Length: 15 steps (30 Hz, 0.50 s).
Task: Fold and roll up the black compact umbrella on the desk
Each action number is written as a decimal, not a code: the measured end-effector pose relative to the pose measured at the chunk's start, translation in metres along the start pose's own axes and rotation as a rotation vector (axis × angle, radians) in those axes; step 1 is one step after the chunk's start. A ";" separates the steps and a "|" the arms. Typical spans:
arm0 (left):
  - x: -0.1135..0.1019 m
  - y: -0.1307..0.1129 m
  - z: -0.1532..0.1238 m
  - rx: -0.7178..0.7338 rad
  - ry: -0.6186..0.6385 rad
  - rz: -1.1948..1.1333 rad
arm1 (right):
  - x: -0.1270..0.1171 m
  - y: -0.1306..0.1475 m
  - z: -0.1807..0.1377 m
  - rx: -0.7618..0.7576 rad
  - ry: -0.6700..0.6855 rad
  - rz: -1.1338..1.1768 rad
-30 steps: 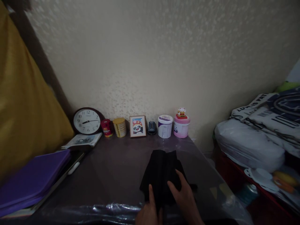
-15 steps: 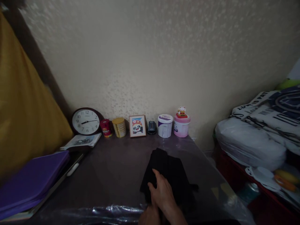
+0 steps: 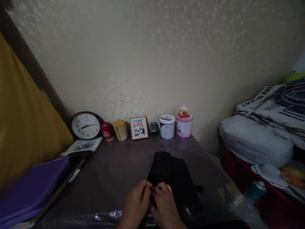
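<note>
Pinching one black cloth (image 3: 176, 176): left hand (image 3: 135, 203), right hand (image 3: 166, 204) touching; one clock (image 3: 85, 126).

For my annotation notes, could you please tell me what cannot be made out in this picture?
Head view, dim light:
Near edge of the black cloth, covered by the left hand and right hand; their grip cannot be told.
Both hands, cut off at the wrist by the bottom edge.
Labels on the red tin and white tub, too small.
</note>
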State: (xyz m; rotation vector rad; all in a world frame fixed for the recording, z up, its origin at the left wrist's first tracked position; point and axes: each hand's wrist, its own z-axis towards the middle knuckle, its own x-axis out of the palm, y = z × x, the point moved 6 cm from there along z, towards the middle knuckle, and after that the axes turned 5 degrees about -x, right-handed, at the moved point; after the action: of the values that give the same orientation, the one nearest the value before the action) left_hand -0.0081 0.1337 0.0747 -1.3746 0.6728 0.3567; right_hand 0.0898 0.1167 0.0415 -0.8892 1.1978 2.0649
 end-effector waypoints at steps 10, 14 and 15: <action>0.063 -0.002 0.055 0.303 0.370 0.027 | 0.004 -0.005 -0.008 -0.045 -0.060 0.085; 0.064 0.000 0.077 0.316 0.322 0.113 | 0.002 -0.004 -0.007 -0.068 -0.069 0.076; 0.066 0.001 0.083 0.315 0.297 0.128 | 0.002 -0.004 -0.007 -0.074 -0.064 0.068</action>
State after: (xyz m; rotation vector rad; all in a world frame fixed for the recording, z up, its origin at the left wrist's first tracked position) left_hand 0.0607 0.2048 0.0374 -1.0939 1.0207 0.1384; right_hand 0.0931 0.1127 0.0355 -0.8201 1.1387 2.1876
